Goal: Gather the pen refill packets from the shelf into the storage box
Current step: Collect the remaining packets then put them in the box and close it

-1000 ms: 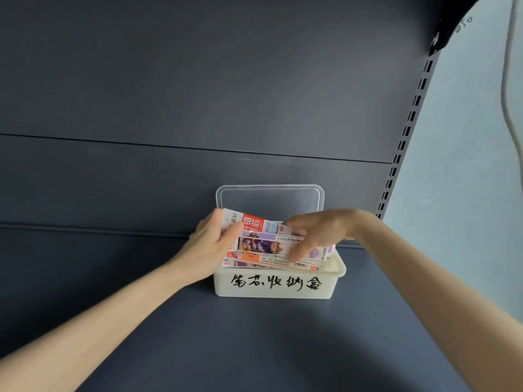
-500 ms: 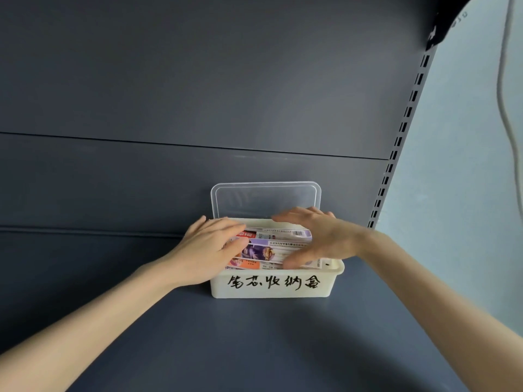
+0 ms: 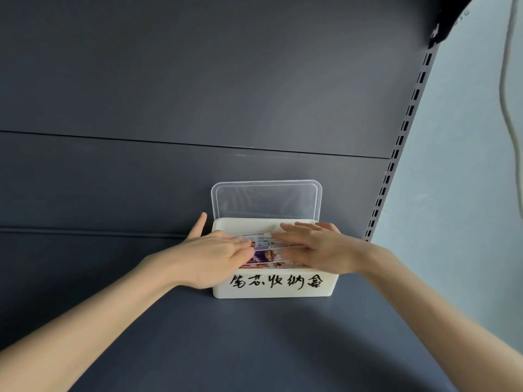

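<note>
A white storage box (image 3: pixel 276 290) with black handwritten characters on its front stands on the dark shelf against the back panel. Its clear lid (image 3: pixel 266 199) stands upright behind it. Several colourful pen refill packets (image 3: pixel 266 251) lie stacked inside, their tops level with the rim. My left hand (image 3: pixel 210 257) lies flat over the left part of the packets, fingers straight, one finger pointing up beside the box's left wall. My right hand (image 3: pixel 317 247) presses flat on the right part of the stack, fingers straight and spread. Both hands hide most of the packets.
The dark grey shelf board (image 3: pixel 254 343) extends toward me in front of the box. A slotted upright (image 3: pixel 402 128) runs along the right edge of the back panel, with a pale wall (image 3: pixel 458 193) and a hanging cable (image 3: pixel 506 108) beyond it.
The packets have gone from held tilted above the box to lying down inside it. Both hands have let go of them, flattened and lowered onto the stack.
</note>
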The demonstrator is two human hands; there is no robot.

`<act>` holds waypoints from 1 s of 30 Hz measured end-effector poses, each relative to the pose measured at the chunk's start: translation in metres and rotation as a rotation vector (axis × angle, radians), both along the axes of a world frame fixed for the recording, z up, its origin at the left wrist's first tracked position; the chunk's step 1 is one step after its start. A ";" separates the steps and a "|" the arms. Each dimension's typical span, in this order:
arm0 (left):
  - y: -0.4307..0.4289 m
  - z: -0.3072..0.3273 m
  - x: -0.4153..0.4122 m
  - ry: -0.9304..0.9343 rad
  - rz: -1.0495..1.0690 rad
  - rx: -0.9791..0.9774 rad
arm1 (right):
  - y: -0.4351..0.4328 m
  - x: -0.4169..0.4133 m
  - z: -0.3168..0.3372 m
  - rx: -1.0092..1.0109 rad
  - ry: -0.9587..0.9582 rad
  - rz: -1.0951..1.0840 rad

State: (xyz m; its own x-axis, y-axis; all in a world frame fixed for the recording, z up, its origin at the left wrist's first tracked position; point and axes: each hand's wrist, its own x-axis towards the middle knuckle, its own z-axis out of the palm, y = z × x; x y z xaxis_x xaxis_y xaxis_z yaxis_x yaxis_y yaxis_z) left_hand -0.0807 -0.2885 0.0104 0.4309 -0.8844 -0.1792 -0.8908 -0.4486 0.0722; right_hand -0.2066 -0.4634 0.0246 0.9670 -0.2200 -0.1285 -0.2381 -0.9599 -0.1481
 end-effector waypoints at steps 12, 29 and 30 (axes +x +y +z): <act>-0.012 0.004 0.009 -0.066 -0.012 -0.093 | -0.001 -0.001 -0.007 0.239 -0.220 -0.048; -0.016 0.001 0.010 -0.065 0.078 -0.219 | 0.006 -0.009 -0.003 0.102 -0.084 -0.058; -0.015 0.001 0.008 -0.087 0.076 -0.209 | 0.005 -0.008 -0.005 0.085 -0.078 -0.064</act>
State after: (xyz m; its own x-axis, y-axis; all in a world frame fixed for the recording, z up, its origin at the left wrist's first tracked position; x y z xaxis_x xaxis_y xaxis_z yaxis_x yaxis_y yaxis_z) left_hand -0.0728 -0.3031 0.0113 0.5035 -0.8628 0.0451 -0.8619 -0.4980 0.0951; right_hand -0.2143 -0.4586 0.0197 0.9591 -0.2731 -0.0741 -0.2829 -0.9262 -0.2492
